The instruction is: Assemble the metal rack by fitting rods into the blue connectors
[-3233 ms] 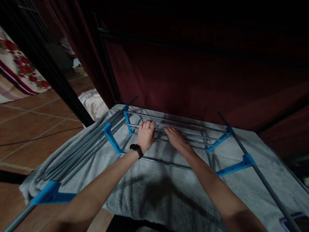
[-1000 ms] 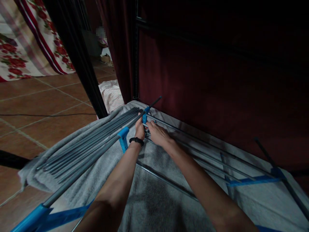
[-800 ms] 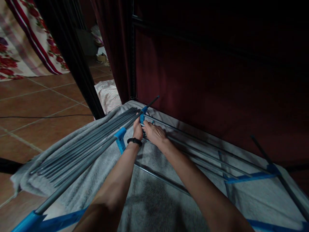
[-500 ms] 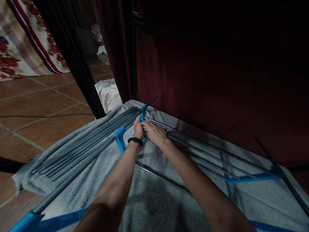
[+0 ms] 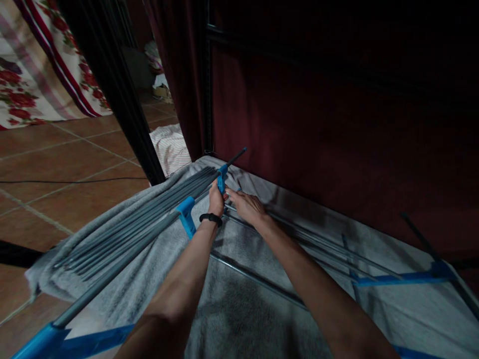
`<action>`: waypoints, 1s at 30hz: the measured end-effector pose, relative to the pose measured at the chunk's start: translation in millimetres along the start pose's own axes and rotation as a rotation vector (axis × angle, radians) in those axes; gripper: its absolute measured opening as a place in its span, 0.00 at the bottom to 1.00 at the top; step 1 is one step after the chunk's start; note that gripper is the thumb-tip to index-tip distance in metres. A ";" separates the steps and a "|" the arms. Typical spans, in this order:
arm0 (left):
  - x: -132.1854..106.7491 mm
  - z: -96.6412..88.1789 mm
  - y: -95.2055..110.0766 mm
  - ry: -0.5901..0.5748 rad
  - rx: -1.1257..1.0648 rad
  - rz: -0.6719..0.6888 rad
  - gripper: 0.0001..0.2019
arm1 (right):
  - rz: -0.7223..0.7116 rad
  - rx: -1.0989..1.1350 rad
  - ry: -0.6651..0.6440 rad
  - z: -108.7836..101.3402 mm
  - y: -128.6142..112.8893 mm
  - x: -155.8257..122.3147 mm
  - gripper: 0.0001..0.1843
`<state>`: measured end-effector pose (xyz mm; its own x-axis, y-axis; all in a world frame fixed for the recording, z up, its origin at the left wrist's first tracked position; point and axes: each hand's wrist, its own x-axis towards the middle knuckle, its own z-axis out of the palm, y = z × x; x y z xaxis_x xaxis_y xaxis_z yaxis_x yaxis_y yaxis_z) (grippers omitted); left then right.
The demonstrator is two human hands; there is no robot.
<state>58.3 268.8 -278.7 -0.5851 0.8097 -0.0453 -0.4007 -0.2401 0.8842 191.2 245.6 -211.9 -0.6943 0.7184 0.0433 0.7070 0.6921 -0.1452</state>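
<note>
A folding rack of grey metal rods (image 5: 262, 281) and blue plastic brackets lies on a grey towel (image 5: 232, 319) on the floor. My left hand (image 5: 216, 200), with a black wristband, is closed around the blue bracket (image 5: 221, 178) at the rack's far left corner. My right hand (image 5: 245, 206) rests beside it on the thin rods, fingers curled over one rod end close to that bracket. A second blue bracket (image 5: 186, 216) sits just left of my left wrist on the long grey side rod.
A bundle of loose grey rods (image 5: 134, 224) lies at the left on the towel. A dark red fabric wall (image 5: 318, 124) stands right behind the rack. A black post (image 5: 123, 104), striped cloth (image 5: 170, 147), terracotta tiles (image 5: 56, 174) and a floral cloth (image 5: 33, 85) lie to the left.
Both hands have moved from the middle rods to the far left corner bracket. Over the last second they stay there, the right fingers shifting slightly on the rod end.
</note>
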 end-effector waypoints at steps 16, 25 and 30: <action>-16.8 2.6 5.2 -0.032 0.150 0.083 0.28 | 0.014 0.040 0.042 3.6 -4.0 -0.7 0.22; -17.3 2.9 4.0 -0.037 0.174 0.048 0.25 | 0.021 0.054 0.042 0.6 -2.9 -3.6 0.21; -14.8 1.3 -0.6 -0.058 0.211 0.070 0.26 | 0.024 0.051 0.023 -0.1 -3.4 -1.3 0.21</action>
<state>68.1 257.7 -278.0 -0.5620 0.8261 0.0409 -0.2008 -0.1842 0.9622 189.7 242.3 -211.4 -0.6732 0.7368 0.0622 0.7155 0.6703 -0.1969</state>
